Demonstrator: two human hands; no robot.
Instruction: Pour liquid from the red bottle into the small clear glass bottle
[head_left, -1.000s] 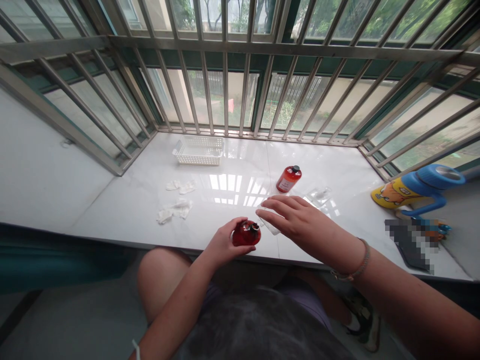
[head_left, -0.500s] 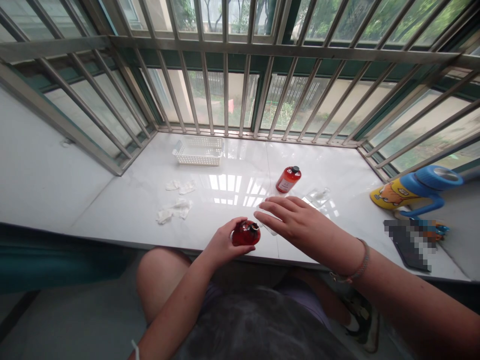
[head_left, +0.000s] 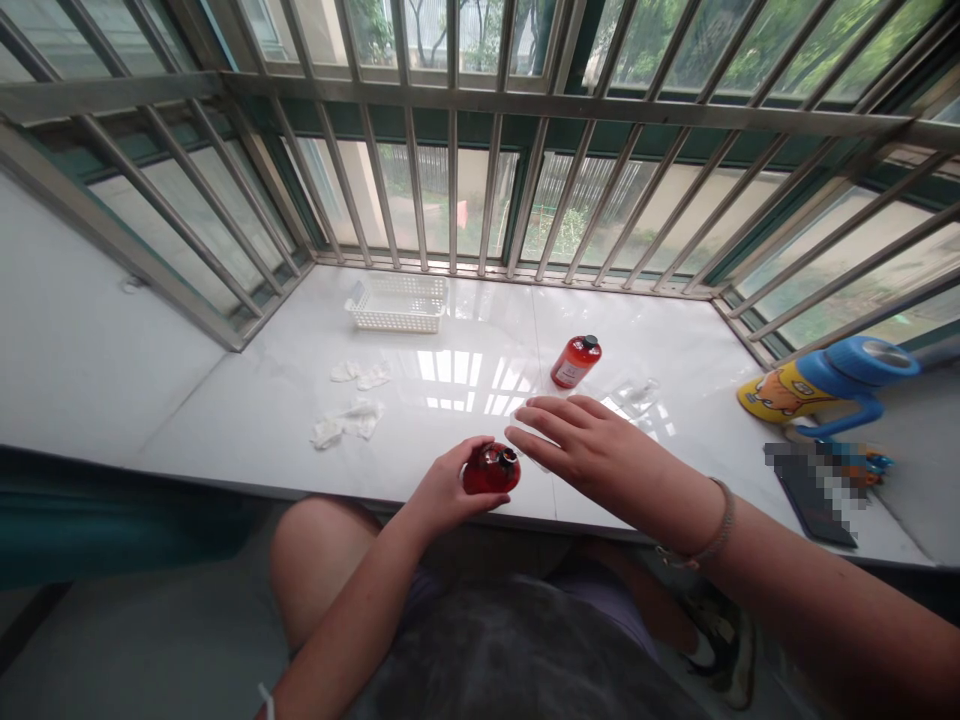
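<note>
My left hand (head_left: 442, 487) is wrapped round a dark red bottle (head_left: 487, 474) close to the counter's front edge, with the bottle's black neck facing up. My right hand (head_left: 574, 436) is just to the right of that bottle, palm down, its fingers stretched out; what lies under the palm is hidden. A second red bottle (head_left: 575, 364) with a black cap and a pale label stands on the counter beyond my right hand. Behind the right wrist lies a clear plastic piece (head_left: 640, 393), its shape hard to make out against the glare.
A white perforated basket (head_left: 397, 318) sits at the back left. Crumpled white tissues (head_left: 347, 424) lie on the white counter (head_left: 255, 430). To the right are a blue and yellow water bottle (head_left: 795, 390) and a dark phone (head_left: 814, 500). Metal bars (head_left: 451, 190) line the window.
Almost nothing differs. Both hands keep their places, the left still around the bottle; the view has shifted very slightly.
</note>
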